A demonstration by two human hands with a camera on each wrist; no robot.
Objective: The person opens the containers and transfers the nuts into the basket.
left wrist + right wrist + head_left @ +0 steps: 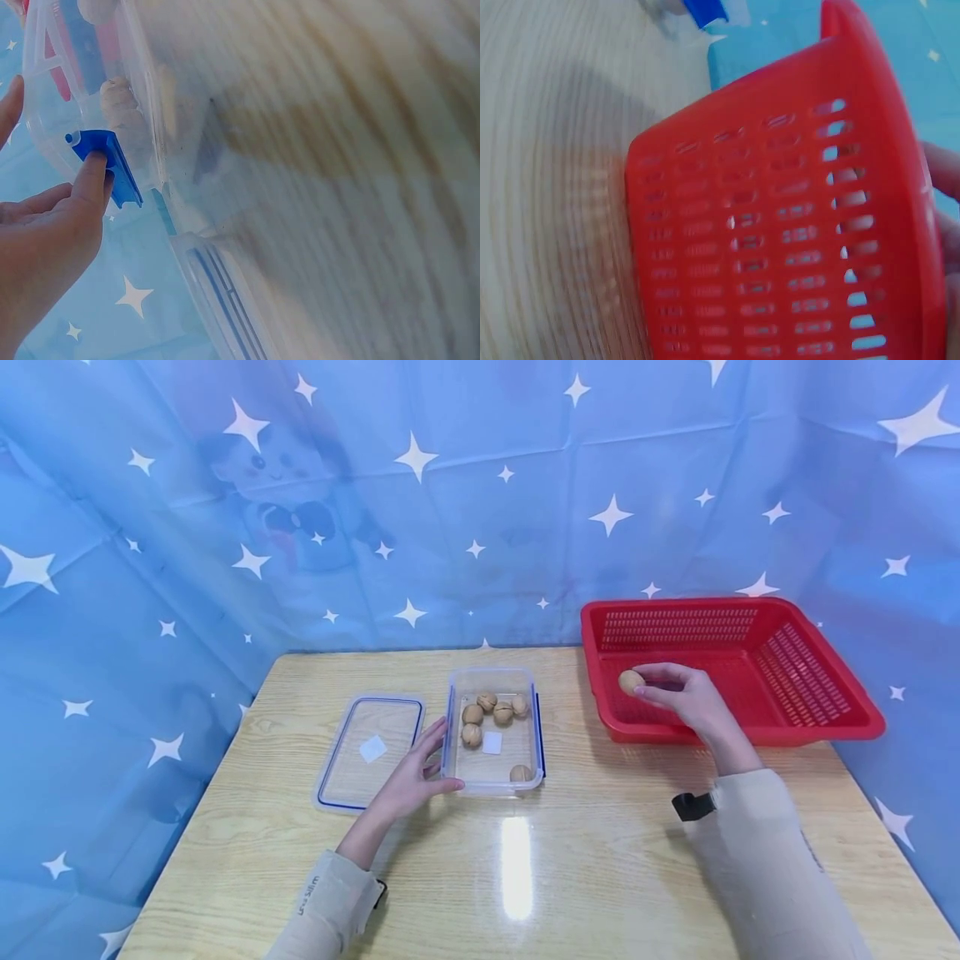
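My right hand (686, 695) pinches a walnut (631, 682) between thumb and fingertips, over the left part of a red plastic basket (851, 732). In the right wrist view the basket's slotted wall (772, 225) hides most of that hand. My left hand (412, 782) rests against the left side of a clear plastic container (491, 672), its thumb at the near corner. Seen from the left wrist, straight fingers of the left hand (45, 240) touch the container's blue latch (112, 161). Several walnuts (502, 714) lie inside the container, most toward the back, one at the near right corner.
Left of the container, a clear lid (371, 702) with a blue seal lies flat on the wooden table (592, 860). A blue curtain (480, 510) with white stars hangs behind the table and along its sides. The basket overhangs the table's right edge.
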